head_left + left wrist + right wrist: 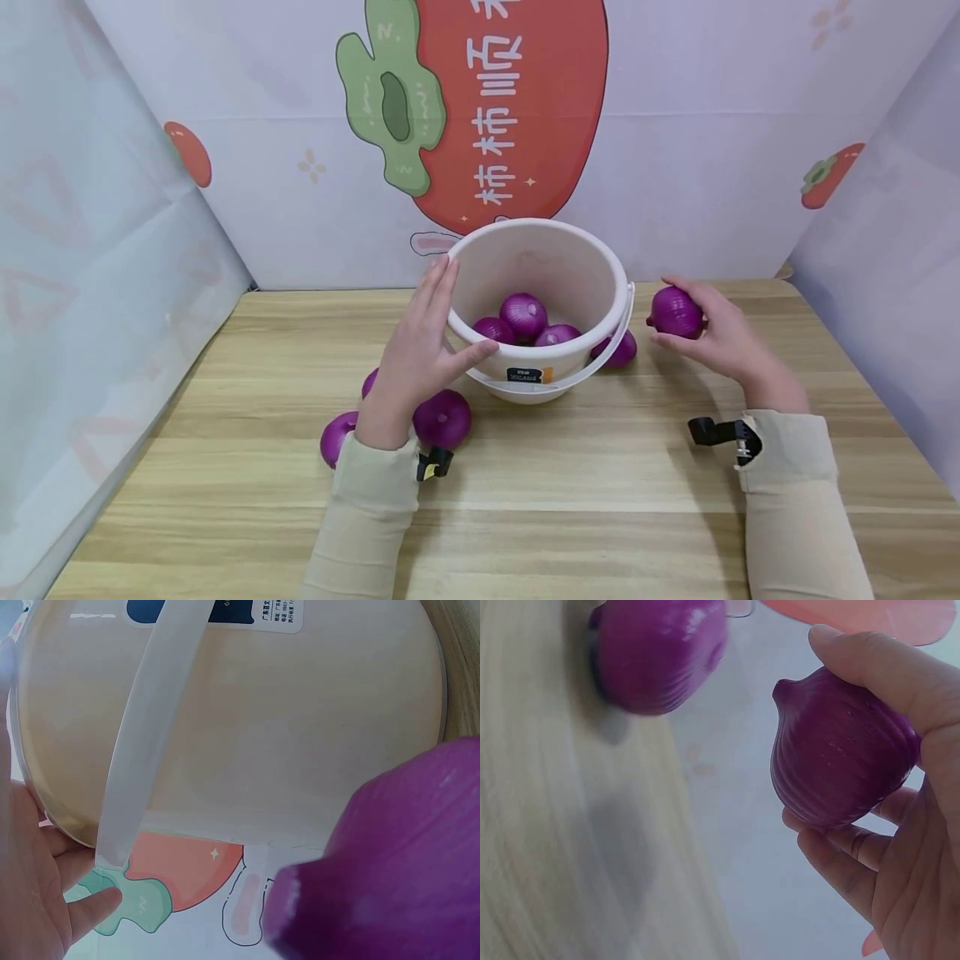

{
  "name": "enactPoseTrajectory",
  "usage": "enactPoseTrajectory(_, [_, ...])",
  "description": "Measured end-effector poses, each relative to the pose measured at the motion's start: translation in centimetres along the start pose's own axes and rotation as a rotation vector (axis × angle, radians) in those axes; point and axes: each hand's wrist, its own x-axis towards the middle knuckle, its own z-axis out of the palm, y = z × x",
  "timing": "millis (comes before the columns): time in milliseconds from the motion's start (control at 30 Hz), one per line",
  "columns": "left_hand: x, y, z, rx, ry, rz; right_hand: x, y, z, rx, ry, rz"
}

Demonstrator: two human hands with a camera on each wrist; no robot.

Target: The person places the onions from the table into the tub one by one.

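Note:
A white bucket point(555, 267) stands on the table with several purple onions inside, one onion point(523, 317) on top. My left hand point(420, 350) rests against the bucket's left side, fingers straight along the outside and thumb across the front rim. In the left wrist view those fingers touch the bucket's edge near its white handle point(154, 735). To the right of the bucket, my right hand point(723, 329) holds a purple onion point(677, 313) above the table. Thumb and fingers pinch this onion point(844, 750) in the right wrist view, its pointed tip showing.
Another onion point(618, 348) lies just right of the bucket, partly hidden by the handle. Beside my left wrist lie an onion point(442, 419) and a second onion point(337, 437), with one more mostly covered by the hand. A printed cloth point(675, 183) hangs behind the wooden table point(585, 500).

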Motion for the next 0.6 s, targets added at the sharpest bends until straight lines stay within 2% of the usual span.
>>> enactPoseTrajectory(300, [-0.1,-0.1,0.0,0.004,-0.001,0.001,-0.2,-1.2,-0.5,0.056,0.039,0.069])
enactPoseTrajectory(600, [-0.1,0.0,-0.1,0.002,-0.006,0.003,-0.5,-1.9,-1.2,0.063,0.112,0.072])
